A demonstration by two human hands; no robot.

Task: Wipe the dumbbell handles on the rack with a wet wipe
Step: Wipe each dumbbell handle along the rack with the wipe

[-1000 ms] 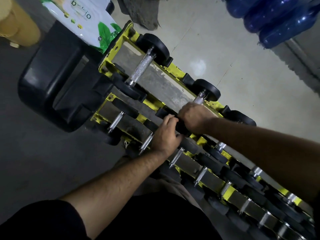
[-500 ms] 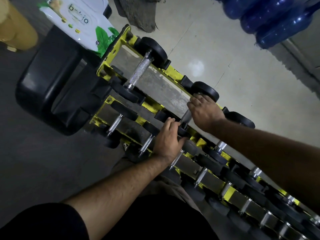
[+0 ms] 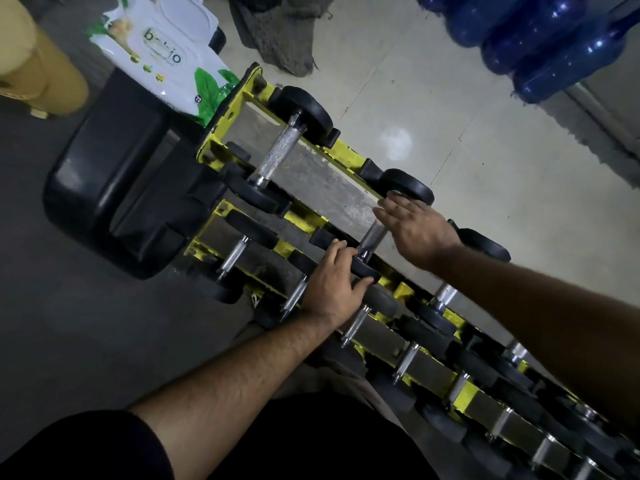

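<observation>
A yellow two-tier rack point(image 3: 346, 157) runs diagonally and carries several black-headed dumbbells with knurled steel handles. My left hand point(image 3: 330, 284) grips the near black head point(image 3: 363, 270) of the second dumbbell on the upper tier, fingers curled over it. That dumbbell's handle point(image 3: 372, 237) shows between my hands. My right hand point(image 3: 417, 230) lies over the handle's far end beside the far head point(image 3: 412, 187), fingers stretched out and blurred. No wipe shows in either hand. The first upper dumbbell's handle point(image 3: 278, 154) lies uncovered to the left.
A white and green pack of wet wipes point(image 3: 166, 57) lies on a black plastic seat point(image 3: 114, 188) at the rack's left end. Blue water bottles point(image 3: 540, 39) stand at the top right, a yellow container point(image 3: 38, 67) at the top left. Pale tiled floor lies beyond the rack.
My right hand has slid from the handle's near end up to its far end, and its fingers have straightened. My left hand has kept its grip on the near head.
</observation>
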